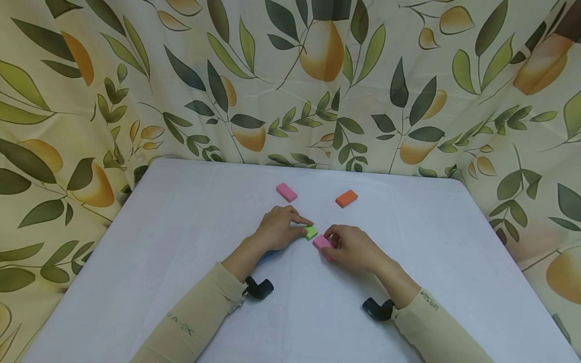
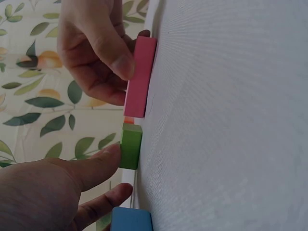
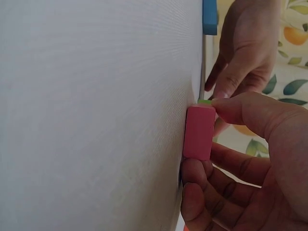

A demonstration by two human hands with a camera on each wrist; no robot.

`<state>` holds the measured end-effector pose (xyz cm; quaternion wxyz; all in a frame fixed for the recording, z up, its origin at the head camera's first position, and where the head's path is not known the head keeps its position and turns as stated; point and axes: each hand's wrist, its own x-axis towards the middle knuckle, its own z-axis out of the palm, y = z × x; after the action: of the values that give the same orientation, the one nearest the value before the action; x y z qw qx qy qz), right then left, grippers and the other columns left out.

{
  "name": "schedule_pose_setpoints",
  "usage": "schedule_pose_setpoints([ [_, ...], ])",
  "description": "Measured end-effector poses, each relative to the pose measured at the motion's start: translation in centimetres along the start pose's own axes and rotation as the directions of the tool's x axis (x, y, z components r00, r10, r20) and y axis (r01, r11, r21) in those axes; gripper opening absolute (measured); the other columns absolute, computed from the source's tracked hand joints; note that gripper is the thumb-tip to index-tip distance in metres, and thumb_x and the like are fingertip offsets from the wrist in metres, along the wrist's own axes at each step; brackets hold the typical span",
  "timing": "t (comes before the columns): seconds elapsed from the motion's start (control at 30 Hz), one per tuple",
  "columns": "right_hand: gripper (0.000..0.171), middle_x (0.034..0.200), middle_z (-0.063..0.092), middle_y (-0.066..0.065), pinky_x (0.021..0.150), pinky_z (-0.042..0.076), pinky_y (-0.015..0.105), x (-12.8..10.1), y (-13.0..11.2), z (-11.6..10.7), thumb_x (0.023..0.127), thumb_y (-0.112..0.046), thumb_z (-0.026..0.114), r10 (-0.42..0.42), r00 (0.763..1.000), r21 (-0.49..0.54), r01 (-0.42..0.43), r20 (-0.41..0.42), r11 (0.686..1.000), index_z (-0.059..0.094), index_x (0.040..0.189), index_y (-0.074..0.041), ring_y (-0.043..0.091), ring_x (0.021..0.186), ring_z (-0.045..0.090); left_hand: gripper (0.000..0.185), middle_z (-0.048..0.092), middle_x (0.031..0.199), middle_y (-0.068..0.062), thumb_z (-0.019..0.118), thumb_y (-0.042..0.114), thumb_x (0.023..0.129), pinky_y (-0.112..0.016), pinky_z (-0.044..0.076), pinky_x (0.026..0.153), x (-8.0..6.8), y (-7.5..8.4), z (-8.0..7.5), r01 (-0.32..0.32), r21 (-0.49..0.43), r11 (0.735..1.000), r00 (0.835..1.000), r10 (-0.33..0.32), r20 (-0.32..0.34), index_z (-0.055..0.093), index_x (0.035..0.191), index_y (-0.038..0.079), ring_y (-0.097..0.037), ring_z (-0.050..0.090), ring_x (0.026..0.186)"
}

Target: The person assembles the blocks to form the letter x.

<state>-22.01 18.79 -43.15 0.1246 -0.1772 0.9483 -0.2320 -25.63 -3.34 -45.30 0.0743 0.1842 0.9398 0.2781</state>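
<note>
Near the middle of the white table, my left hand [image 1: 278,228] pinches a small green block [image 1: 310,232] between thumb and fingers. Just to its right, a pink block [image 1: 322,242] is in the grip of my right hand [image 1: 356,248], its near side covered by the thumb. In the left wrist view the green block [image 2: 130,148] and the pink block [image 2: 141,79] sit low at the table surface, nearly end to end. Partly hidden under my left wrist is a blue block [image 1: 270,256]; its end also shows in the left wrist view.
Farther back on the white table [image 1: 204,201] lie a second pink block [image 1: 286,192] and, to its right, an orange block [image 1: 347,198]. A leaf-and-fruit patterned cloth [image 1: 281,101] hangs behind the table. Black camera mounts [image 1: 259,288] project from both wrists.
</note>
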Motion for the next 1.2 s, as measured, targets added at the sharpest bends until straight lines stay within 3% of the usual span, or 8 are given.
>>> schedule_pose_setpoints([
  [1.2, 0.033, 0.08, 0.059, -0.005, 0.067, 0.045, 0.029, 0.44, -0.26, 0.03, 0.084, -0.032, 0.073, -0.005, 1.0, -0.005, 0.005, -0.005, 1.0, 0.065, 0.111, -0.014, 0.013, 0.074, 0.053, 0.024, 0.059, 0.113, 0.009, 0.066, 0.041, 0.09, -0.041, 0.04, 0.095, 0.09, -0.14, 0.1, -0.021, 0.007, 1.0, 1.0, 0.021, -0.008, 0.068, 0.113, 0.048, -0.019, 0.05, 0.114],
])
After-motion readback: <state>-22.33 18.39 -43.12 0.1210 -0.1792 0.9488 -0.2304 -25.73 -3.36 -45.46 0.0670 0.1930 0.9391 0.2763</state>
